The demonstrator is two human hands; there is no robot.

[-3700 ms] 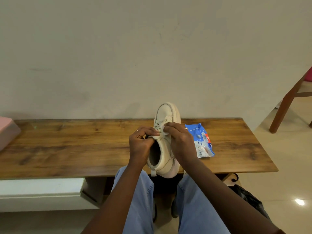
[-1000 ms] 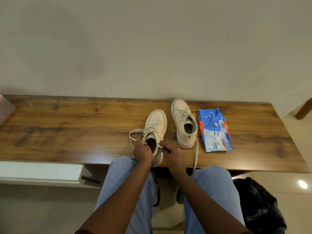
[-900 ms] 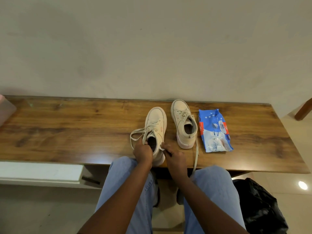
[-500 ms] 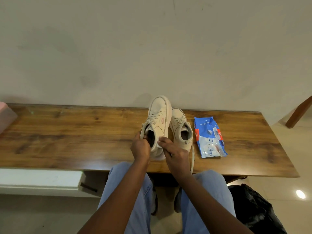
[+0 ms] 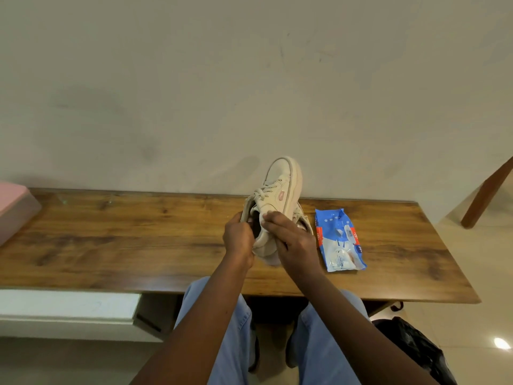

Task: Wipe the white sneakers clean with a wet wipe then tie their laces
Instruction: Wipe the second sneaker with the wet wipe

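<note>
Gripping one sneaker [image 5: 280, 187] by the left edge of its opening with the left hand [image 5: 238, 240], fingers curled round the collar. Clasping the right side of that shoe with the right hand [image 5: 293, 241], fingers bent about the heel part, tips pressed on a pale scrap [image 5: 263, 218] at the opening — wipe or tongue, cannot tell. Holding it tilted over the table [image 5: 125, 240], toe tipped up and away toward the wall [image 5: 249, 79], heel low between both palms; whether touching the wood, cannot tell.

Cream-white all over, with a thick pale sole, a small pink patch on the side and laces [image 5: 263, 190] threaded up the front, ends hidden.

Hiding most of a second sneaker [image 5: 302, 222] just behind, down on the table, only a sliver of its collar in sight beside the right hand.

Counting outward: two hands, two sneakers, one blue pack of wipes [image 5: 340, 240] — flat on the wood just right of the shoes, with a red strip along one side and a whitish lower end. Farther left, at the table's end, one pink box [image 5: 12, 211], cut by the frame. Below the table edge, blue jeans [image 5: 230, 329] on both legs; on the floor beside the right knee, one black bag [image 5: 416, 354]. At far right, one brown wooden leg [image 5: 485, 195] of some furniture.
</note>
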